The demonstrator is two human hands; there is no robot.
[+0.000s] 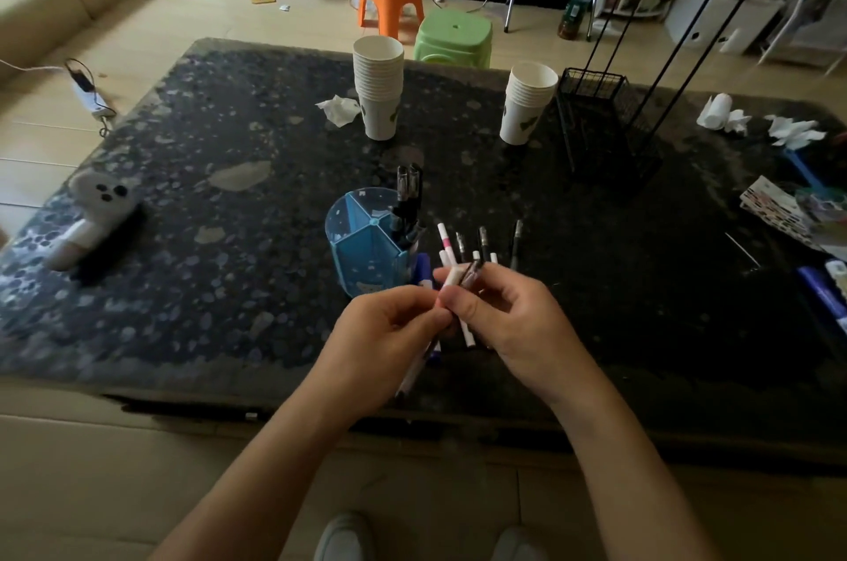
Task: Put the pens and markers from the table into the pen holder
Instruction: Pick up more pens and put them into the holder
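A blue divided pen holder [362, 239] stands on the dark table [229, 239], with several black pens [409, 198] upright in its right compartment. Just right of it lie several loose pens [481, 241], white and black, and a blue marker [424, 269] rests against the holder's base. My left hand [385, 331] and my right hand [508, 317] meet above the table's near edge. Both pinch a small bunch of pens [460, 280], one white and one dark. A white pen end [412, 372] sticks out below my left hand.
Two stacks of paper cups [379, 88] [525, 102] stand at the back, beside a black wire basket [596, 115]. Crumpled tissues [339, 108] lie near the cups and at the far right. A plush toy [98, 216] lies at the left. Clutter fills the right edge.
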